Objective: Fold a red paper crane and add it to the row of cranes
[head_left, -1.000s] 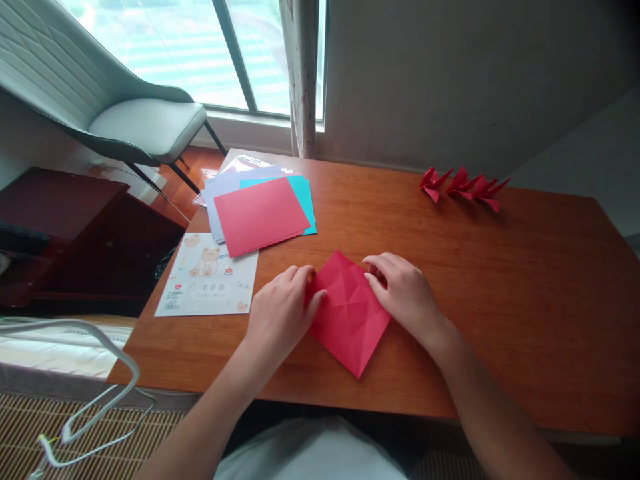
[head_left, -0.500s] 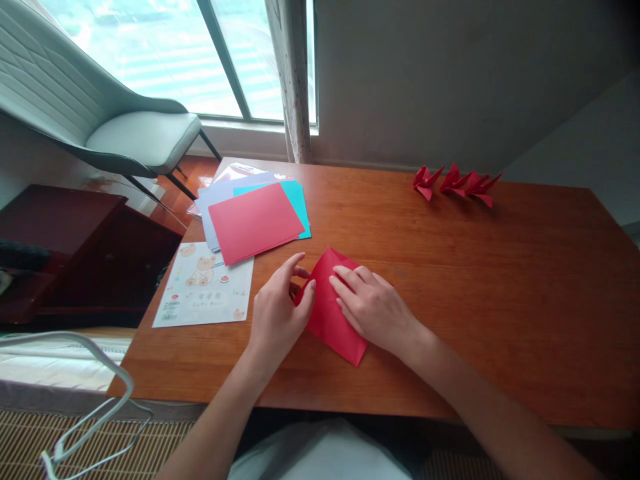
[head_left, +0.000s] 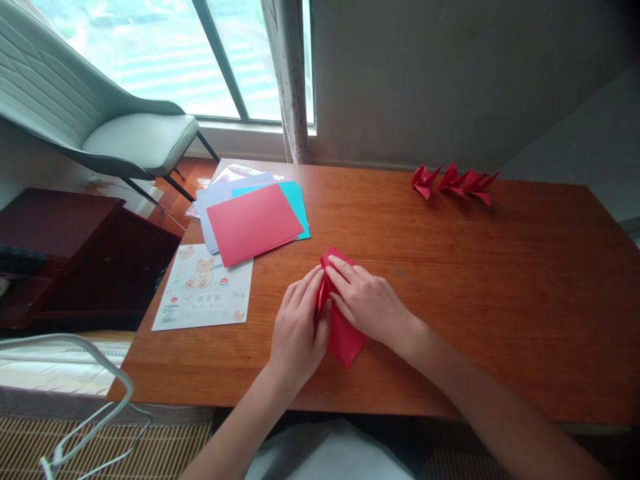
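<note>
A red paper sheet [head_left: 344,340], creased and folded in narrow, lies near the front of the wooden table [head_left: 450,280]. My left hand [head_left: 299,328] presses its left flap inward with fingers together along the paper's edge. My right hand [head_left: 367,300] lies over the right flap, fingers pushing it toward the middle. Both hands meet at the paper's top point, and most of the sheet is hidden under them.
A stack of coloured sheets [head_left: 253,219], red on top, lies at the back left. A printed card with a bear [head_left: 204,288] sits beside it. Three folded red paper figures [head_left: 453,181] stand at the back right. A grey chair [head_left: 115,127] is by the window.
The open, diamond-shaped red sheet has been folded in from both sides. My hands moved together toward its middle, and the paper now shows much narrower.
</note>
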`<move>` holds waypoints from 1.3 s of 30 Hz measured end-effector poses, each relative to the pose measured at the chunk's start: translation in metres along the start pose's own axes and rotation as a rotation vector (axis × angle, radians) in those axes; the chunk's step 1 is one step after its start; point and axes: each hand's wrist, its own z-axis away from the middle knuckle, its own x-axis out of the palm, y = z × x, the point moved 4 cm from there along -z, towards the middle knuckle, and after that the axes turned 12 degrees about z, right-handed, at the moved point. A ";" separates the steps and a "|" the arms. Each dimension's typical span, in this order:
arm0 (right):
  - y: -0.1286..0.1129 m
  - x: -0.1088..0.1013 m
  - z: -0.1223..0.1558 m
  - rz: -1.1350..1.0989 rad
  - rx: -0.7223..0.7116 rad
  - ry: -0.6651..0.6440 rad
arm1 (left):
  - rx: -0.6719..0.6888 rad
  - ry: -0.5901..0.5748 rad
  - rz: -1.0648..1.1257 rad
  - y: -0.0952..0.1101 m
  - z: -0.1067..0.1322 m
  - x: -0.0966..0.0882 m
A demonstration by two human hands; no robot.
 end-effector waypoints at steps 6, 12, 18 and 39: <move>0.007 -0.001 0.000 -0.002 0.000 0.079 | 0.051 -0.090 -0.184 -0.003 0.005 -0.002; 0.009 0.001 0.004 -0.001 -0.019 0.099 | -0.051 0.047 -0.326 -0.010 0.004 -0.015; 0.006 0.004 0.007 0.056 -0.017 0.149 | 0.081 -0.012 -0.459 -0.004 0.005 -0.010; 0.015 0.009 -0.002 -0.057 0.030 0.099 | 0.305 -0.344 -0.288 -0.007 0.013 -0.002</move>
